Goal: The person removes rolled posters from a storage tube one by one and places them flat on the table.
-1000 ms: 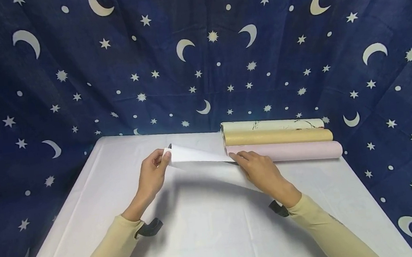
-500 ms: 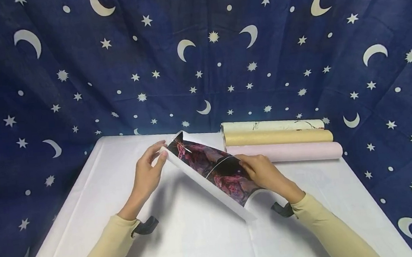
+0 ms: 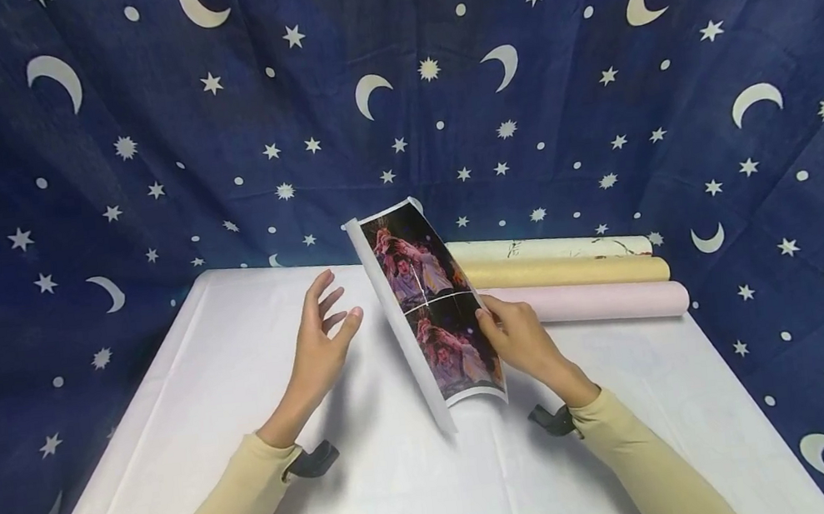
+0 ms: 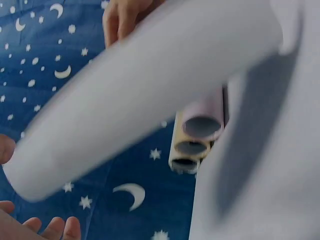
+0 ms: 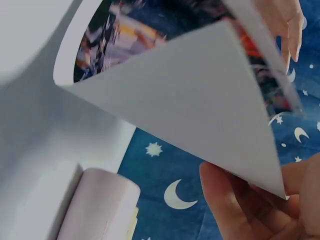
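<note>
The left hand (image 3: pixel 322 346) holds nothing: its fingers are spread and loosely bent, its thumb held apart, just left of a curled printed sheet (image 3: pixel 437 267) without touching it. The right hand (image 3: pixel 524 339) pinches that sheet's right edge between thumb and fingers. The sheet is tilted above the middle of the desk (image 3: pixel 400 505) — far end leaning left, picture side towards the near side, a white strip along its left edge. Both forearms, in pale sleeves, reach in from the near corners and angle inward. Pink (image 3: pixel 605 301), yellow (image 3: pixel 572 275) and cream rolls (image 3: pixel 554 248) lie far right, behind the right hand.
</note>
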Available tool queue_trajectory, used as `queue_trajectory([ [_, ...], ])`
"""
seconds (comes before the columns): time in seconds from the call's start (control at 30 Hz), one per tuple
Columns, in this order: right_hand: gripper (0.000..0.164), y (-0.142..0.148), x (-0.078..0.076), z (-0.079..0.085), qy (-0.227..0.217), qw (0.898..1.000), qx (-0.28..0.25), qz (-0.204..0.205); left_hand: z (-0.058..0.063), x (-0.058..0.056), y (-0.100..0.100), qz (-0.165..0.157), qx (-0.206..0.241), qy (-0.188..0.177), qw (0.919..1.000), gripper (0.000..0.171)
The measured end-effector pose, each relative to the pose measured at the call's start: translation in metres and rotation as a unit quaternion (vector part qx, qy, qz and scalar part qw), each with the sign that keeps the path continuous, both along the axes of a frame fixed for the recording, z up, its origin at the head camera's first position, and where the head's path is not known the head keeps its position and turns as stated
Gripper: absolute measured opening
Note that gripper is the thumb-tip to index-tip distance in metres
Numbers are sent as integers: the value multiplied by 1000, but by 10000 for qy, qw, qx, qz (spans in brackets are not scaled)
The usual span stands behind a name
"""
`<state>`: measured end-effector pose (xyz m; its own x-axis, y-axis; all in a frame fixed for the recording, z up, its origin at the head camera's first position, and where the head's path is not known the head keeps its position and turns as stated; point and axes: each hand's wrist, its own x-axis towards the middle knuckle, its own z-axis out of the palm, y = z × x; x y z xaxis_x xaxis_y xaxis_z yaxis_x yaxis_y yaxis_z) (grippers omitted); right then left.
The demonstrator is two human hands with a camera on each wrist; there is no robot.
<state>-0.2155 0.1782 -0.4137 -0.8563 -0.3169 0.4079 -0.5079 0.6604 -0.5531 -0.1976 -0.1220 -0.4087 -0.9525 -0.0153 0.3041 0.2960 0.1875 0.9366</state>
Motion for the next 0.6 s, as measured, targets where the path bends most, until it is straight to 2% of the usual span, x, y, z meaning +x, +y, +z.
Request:
queue_trajectory([
  [0.17,27,-7,0,1,-134,9988,-442,-190,-3,2,18,-109,-191,-23,9998,83],
  [0.47,28,-16,-1,1,83,9966,-748,-347,-10,2,36,-339,-454,-193,9982,102],
  [0.6,29,-19,1,2,-11,9959,-831,-344,-13,1,40,-236,-621,-212,9976,106],
])
